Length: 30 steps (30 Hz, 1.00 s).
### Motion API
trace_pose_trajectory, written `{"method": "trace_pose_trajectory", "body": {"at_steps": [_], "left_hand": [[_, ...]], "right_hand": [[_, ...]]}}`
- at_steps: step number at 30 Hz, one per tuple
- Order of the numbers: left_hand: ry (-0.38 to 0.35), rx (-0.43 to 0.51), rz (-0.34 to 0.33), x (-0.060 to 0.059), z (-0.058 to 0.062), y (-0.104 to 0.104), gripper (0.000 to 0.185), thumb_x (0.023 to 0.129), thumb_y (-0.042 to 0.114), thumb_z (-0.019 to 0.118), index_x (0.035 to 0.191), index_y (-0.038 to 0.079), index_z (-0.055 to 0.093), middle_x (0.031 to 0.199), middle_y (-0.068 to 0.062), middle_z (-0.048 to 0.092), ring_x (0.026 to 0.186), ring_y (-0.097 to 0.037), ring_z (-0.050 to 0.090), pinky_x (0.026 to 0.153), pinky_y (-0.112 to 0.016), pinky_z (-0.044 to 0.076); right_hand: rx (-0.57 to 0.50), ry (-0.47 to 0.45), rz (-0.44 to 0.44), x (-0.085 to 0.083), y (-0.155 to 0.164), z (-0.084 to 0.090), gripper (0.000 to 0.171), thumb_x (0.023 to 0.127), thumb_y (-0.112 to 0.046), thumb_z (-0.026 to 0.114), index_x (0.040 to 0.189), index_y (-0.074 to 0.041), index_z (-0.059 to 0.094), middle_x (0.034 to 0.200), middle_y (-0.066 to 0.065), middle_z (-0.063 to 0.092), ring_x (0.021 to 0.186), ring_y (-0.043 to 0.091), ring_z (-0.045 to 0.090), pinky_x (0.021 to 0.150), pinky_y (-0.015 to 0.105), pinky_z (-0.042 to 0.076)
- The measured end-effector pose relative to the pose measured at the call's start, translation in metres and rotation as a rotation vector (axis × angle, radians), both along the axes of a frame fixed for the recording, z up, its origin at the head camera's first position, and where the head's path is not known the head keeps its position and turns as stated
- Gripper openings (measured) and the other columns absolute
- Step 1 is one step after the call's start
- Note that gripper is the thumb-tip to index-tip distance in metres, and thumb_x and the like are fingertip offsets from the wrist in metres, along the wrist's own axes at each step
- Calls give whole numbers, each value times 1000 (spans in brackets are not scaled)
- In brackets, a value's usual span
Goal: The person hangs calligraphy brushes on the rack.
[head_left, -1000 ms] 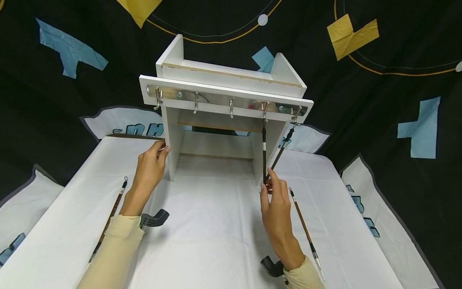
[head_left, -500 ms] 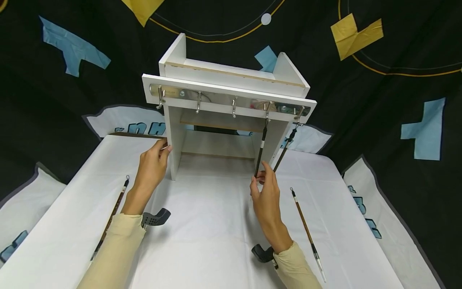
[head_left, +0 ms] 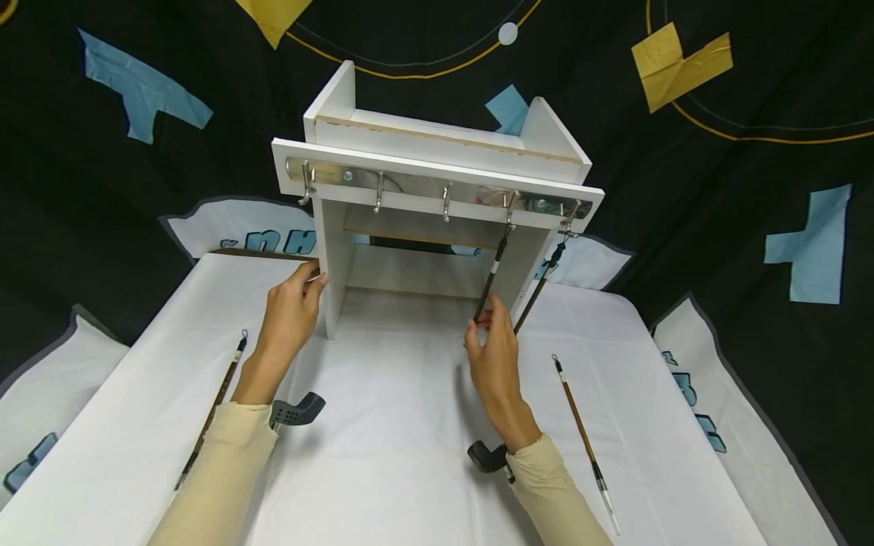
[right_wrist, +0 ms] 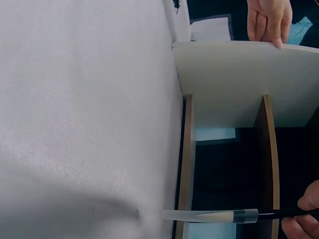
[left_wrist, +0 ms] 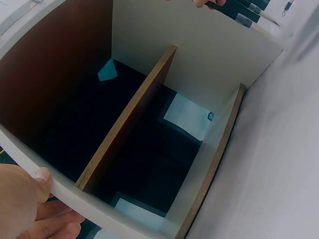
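A dark-handled calligraphy brush (head_left: 496, 262) hangs by its loop at the fourth hook of a white shelf unit (head_left: 444, 148). My right hand (head_left: 495, 356) pinches its lower handle, and the brush slants toward the lower left. In the right wrist view its pale bristles (right_wrist: 219, 215) sit inside a clear cap. Another dark brush (head_left: 542, 287) dangles from the rightmost hook, its lower end hidden behind my right hand. My left hand (head_left: 290, 311) holds the front edge of the unit's left side panel (left_wrist: 107, 219), thumb on the edge and fingers on the outer side.
A brown brush (head_left: 218, 402) lies on the white-covered table (head_left: 369, 455) beside my left forearm. Another brush (head_left: 580, 425), lighter brown with a clear cap, lies at the right. The three other hooks bear nothing. A black curtain (head_left: 717, 174) hangs behind.
My right hand has moved left and slightly away from me, swinging the brush's lower end leftward from near vertical. The brush beside it hangs apart from it now. My left hand stays put.
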<state>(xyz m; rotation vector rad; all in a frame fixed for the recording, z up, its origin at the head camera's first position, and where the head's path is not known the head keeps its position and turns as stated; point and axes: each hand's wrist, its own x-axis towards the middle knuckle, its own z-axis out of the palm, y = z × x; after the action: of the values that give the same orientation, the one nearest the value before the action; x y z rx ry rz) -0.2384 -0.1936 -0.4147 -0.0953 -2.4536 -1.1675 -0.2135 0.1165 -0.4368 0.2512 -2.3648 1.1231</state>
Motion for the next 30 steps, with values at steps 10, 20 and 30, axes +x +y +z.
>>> {"method": "trace_pose_trajectory", "body": {"at_steps": [10, 20, 30], "left_hand": [[-7, 2, -4, 0, 2, 1, 41, 114, 20, 49, 150, 0, 53, 150, -25, 59, 126, -50, 64, 100, -65, 55], [-11, 7, -2, 1, 2, 0, 41, 114, 19, 49, 149, 0, 53, 149, -25, 59, 125, -50, 65, 99, -64, 55], [-12, 10, -3, 1, 1, 0, 42, 114, 21, 48, 150, 1, 53, 149, -25, 59, 125, -50, 65, 99, -65, 55]], "right_hand": [[13, -1, 2, -5, -3, -1, 54, 105, -7, 64, 153, 5, 42, 120, 21, 64, 108, 34, 67, 89, 47, 59], [28, 2, -14, -7, -1, 0, 56, 104, -8, 66, 153, 3, 42, 121, 20, 64, 111, 34, 65, 91, 47, 58], [47, 103, -36, 17, 14, 13, 61, 100, -2, 71, 154, -3, 43, 119, 19, 61, 109, 35, 64, 90, 47, 59]]}}
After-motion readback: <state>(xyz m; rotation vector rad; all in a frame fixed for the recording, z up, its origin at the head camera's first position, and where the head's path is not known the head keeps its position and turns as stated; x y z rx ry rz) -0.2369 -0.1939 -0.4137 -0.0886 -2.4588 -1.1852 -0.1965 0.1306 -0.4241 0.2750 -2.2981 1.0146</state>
